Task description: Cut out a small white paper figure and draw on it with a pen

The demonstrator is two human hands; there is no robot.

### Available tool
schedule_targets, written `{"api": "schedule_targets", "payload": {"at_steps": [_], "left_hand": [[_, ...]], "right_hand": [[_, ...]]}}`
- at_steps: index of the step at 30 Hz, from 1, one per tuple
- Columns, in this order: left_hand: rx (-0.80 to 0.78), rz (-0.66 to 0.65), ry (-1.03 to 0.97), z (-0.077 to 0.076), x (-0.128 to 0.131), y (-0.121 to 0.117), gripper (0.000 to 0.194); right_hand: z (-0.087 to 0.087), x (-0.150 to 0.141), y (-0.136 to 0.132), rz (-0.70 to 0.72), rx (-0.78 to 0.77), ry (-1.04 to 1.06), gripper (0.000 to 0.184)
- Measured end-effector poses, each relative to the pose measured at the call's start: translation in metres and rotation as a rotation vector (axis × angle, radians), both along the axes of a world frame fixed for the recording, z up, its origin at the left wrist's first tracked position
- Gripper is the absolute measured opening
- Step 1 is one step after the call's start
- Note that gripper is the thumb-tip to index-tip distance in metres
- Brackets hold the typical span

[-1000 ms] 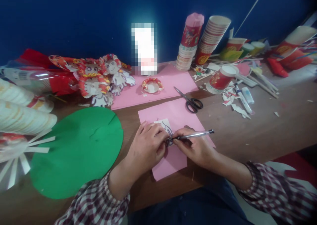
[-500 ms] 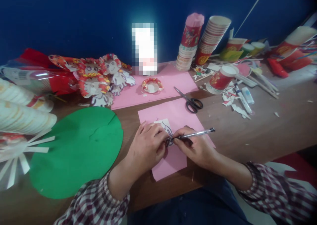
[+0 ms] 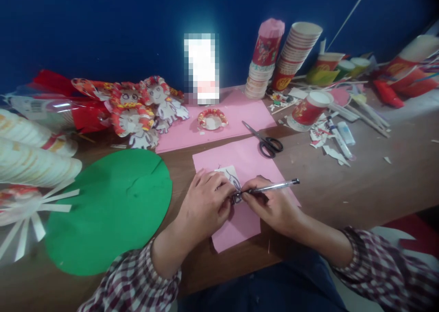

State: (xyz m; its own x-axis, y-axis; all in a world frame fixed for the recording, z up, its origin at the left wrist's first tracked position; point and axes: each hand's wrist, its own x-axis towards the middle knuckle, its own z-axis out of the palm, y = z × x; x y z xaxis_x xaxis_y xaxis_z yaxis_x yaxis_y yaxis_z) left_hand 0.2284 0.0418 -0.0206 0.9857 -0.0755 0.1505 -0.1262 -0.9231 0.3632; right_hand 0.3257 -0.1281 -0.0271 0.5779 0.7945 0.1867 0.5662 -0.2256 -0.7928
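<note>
My right hand (image 3: 270, 202) is closed around a slim black-and-clear pen (image 3: 281, 184), its tip down at a small white paper piece (image 3: 229, 171) with dark drawn lines. My left hand (image 3: 206, 202) is curled over that piece, its fingers and thumb gripping the near edge and hiding part of the drawing. Beneath both hands lies a pink paper sheet (image 3: 236, 232) on the brown table. Black-handled scissors (image 3: 269, 146) rest partly on the sheet's far right corner, blades pointing away to the left.
A green round sheet (image 3: 113, 211) lies left. Paper-cup stacks stand at the back right (image 3: 297, 51) and lie at the far left (image 3: 34, 161). Cut-out paper figures (image 3: 137, 110) and a red ring (image 3: 212, 120) sit behind. Scraps, a glue tube (image 3: 346, 133) and a cup (image 3: 312, 108) are right.
The whole view has shifted slightly to the right. Both hands keep nearly the same pose, pen tip still at the white paper piece.
</note>
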Motion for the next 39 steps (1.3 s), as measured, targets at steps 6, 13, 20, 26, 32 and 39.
{"api": "schedule_targets", "payload": {"at_steps": [6,13,20,26,32,39], "left_hand": [[0.005,0.006,0.02,0.0007,0.0004,0.0,0.021],[-0.001,0.004,0.023,-0.0002,-0.0004,-0.0002,0.022],[0.011,0.002,0.02,0.0,-0.0004,-0.0001,0.019],[0.014,-0.001,0.022,-0.001,-0.0012,0.0005,0.02],[0.026,-0.004,0.021,0.0009,0.0002,0.0002,0.018],[0.016,0.001,0.019,-0.0016,-0.0006,0.0005,0.022]], "right_hand": [[0.0071,0.0,0.0019,-0.01,0.002,0.007,0.007],[0.0076,-0.0004,0.0017,-0.005,0.018,0.024,0.007],[0.0024,0.001,0.0007,0.003,0.008,0.018,0.006],[0.0029,0.0,0.0006,-0.001,-0.001,0.01,0.006],[0.004,0.0004,0.0014,0.006,0.003,-0.005,0.006],[0.0055,-0.0002,0.0013,-0.016,0.006,0.008,0.006]]}}
